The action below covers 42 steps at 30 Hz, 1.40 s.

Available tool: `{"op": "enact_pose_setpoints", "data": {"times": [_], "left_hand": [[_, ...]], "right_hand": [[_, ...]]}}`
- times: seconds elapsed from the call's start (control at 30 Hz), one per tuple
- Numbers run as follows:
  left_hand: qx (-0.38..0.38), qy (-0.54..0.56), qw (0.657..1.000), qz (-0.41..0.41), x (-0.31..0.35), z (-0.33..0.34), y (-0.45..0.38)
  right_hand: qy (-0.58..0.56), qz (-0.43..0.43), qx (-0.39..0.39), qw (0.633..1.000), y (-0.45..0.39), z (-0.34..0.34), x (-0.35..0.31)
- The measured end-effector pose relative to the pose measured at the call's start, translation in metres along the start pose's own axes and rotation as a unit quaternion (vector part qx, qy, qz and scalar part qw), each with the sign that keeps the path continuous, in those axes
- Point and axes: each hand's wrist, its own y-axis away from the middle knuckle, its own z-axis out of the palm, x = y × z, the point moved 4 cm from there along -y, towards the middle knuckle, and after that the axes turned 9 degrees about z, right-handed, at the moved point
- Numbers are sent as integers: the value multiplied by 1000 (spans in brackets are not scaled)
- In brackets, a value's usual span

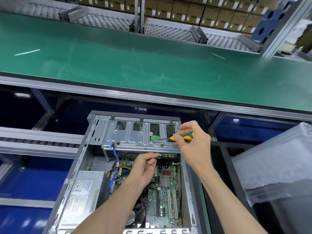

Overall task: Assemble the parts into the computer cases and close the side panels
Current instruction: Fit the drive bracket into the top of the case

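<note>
At lower centre your left hand [145,168] pinches the near edge of the one drive [167,155] tucked under the drive cage [135,135] of the single open computer case [79,166]. Beyond it, right of centre, your right hand [190,141] grips the one screwdriver [181,136], its shaft lying leftward onto the cage top; judged, the screw spot sits just left of those fingers

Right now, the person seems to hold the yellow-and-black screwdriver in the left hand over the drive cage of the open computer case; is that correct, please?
Not quite: the head view shows the yellow-and-black screwdriver held in the right hand, not the left. Its tip does point at the drive cage of the open computer case. The left hand is lower, pinching something small at the cage's near edge.
</note>
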Motion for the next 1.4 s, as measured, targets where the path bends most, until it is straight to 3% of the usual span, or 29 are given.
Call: {"op": "enact_pose_setpoints", "data": {"times": [0.83,1.13,1.4], "left_hand": [[-18,-8,1000,14,-1,7,5],[-1,-7,1000,17,-1,6,7],[10,-21,999,28,-2,6,8]], "right_hand": [[51,-75,-22,996,-7,10,-10],[83,-87,-70,990,-12,18,-19],[74,-87,-35,993,-15,13,-20]]}}
